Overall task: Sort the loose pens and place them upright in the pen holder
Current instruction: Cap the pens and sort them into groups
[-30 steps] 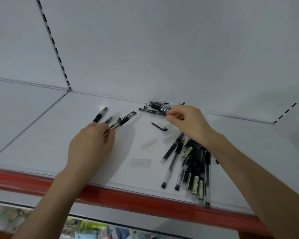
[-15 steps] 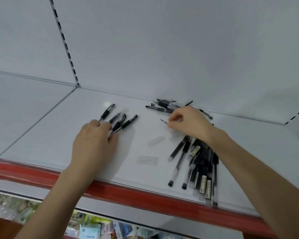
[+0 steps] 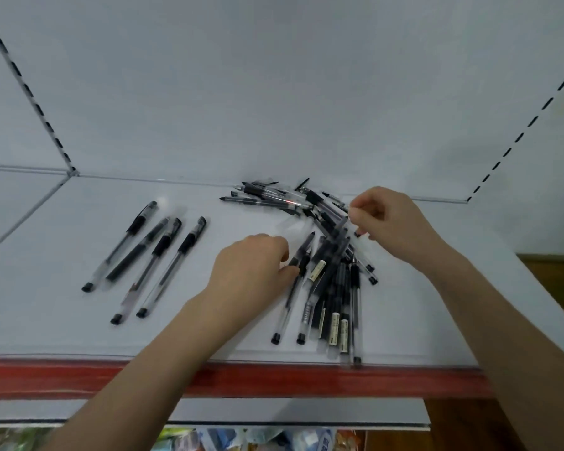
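Leaving four pens in a row on the shelf, the left hand has crossed to the pile, fingers curled against a pen, grip unclear, while the right hand pinches a second pen; sorting is underway, pen holder unseen.
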